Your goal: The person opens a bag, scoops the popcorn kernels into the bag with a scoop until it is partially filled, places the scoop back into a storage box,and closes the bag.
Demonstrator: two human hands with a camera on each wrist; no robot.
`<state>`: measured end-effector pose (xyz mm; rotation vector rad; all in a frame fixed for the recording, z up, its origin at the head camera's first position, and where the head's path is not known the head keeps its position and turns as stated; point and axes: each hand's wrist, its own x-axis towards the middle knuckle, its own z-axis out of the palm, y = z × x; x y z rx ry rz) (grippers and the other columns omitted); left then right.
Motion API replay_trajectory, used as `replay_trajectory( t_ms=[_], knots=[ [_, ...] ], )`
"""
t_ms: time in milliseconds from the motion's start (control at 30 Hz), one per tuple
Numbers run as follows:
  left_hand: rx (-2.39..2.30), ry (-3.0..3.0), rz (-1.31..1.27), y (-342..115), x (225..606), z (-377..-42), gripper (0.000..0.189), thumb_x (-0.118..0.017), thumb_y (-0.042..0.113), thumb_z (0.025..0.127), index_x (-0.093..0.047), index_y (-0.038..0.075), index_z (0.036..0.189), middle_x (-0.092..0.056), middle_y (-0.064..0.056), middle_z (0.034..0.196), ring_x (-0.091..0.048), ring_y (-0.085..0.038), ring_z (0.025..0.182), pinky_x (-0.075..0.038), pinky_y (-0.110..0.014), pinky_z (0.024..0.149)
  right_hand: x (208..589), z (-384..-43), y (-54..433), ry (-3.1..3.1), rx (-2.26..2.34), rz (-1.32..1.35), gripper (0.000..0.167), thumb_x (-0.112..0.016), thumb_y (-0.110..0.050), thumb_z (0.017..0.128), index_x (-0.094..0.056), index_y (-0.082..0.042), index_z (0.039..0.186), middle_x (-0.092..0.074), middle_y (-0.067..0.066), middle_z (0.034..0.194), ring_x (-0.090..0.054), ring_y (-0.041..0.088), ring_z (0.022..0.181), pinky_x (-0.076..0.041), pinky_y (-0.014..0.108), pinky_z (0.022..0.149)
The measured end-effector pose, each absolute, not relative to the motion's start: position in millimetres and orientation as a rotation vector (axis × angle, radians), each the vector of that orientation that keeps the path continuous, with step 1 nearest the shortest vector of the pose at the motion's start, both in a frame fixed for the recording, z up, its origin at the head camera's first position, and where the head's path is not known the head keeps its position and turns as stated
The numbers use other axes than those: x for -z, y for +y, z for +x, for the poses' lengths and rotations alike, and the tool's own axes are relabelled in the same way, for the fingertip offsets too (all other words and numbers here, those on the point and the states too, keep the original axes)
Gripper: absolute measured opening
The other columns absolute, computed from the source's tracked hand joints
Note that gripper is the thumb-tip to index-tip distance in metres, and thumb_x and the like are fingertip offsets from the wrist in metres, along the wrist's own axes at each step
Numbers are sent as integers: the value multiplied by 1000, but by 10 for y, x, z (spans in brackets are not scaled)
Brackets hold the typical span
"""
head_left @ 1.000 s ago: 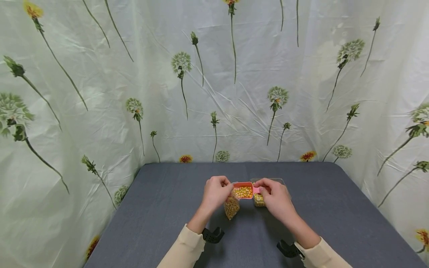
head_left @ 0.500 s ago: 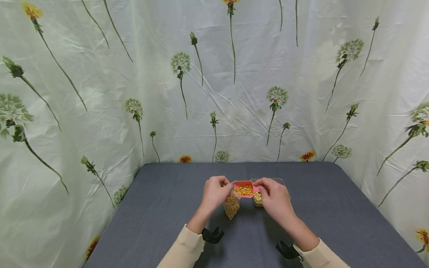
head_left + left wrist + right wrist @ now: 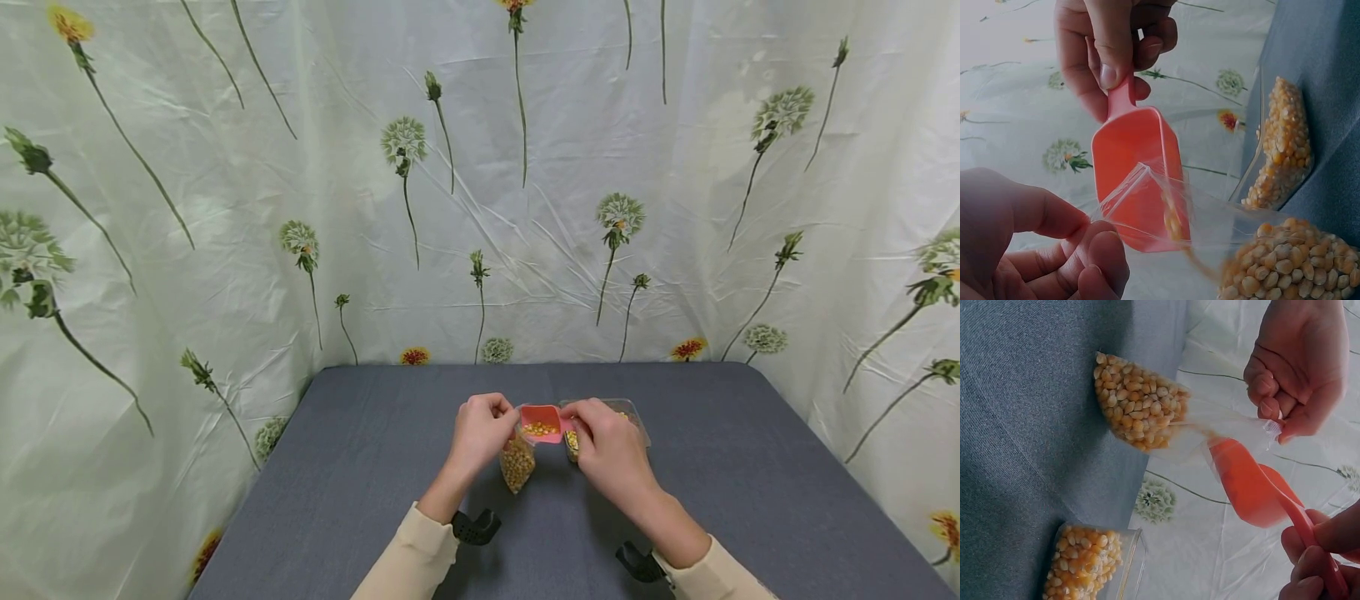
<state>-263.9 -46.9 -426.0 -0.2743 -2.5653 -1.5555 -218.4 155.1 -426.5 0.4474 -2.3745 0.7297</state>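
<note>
My left hand (image 3: 483, 427) pinches the top edge of a clear plastic bag (image 3: 1300, 259) that hangs down, part filled with corn kernels. In my right hand (image 3: 613, 442) is the handle of a pink scoop (image 3: 1129, 162), held between thumb and fingers. The scoop's front lip is inside the bag's mouth, tilted down toward it. Kernels slide off the scoop into the bag, blurred in the left wrist view. A few kernels still lie in the scoop in the head view. Behind my right hand stands a clear container (image 3: 1085, 559) holding more kernels.
The dark grey table (image 3: 375, 467) lies under both hands, with the container on its surface. A white curtain (image 3: 465, 167) printed with dandelions hangs behind the table's far edge.
My right hand has tipped the scoop further toward the bag and shifted slightly left. The kernels in the scoop have become fewer. My left hand stays in place with the bag.
</note>
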Motion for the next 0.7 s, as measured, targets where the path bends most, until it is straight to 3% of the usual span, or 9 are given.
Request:
replay_trajectory(
  t_ms=[367, 700],
  knots=[
    [1593, -2541, -241, -518, 4268, -2655, 21, -64, 10, 90, -69, 9, 70, -61, -3, 55, -56, -16, 43, -43, -30, 42, 4247, -2174, 1554, -2357, -766, 542, 20, -65, 3, 90, -73, -14, 98, -68, 1, 92, -48, 9, 64, -41, 25, 55],
    [1615, -2547, -226, -569, 4251, -2671, 19, -62, 11, 89, -70, 7, 73, -60, -2, 56, -65, -32, 52, -47, -33, 45, 4201, -2158, 1562, -2363, -811, 527, 21, -67, 4, 89, -73, -14, 98, -68, -3, 92, -46, 7, 61, -39, 24, 51]
  ],
)
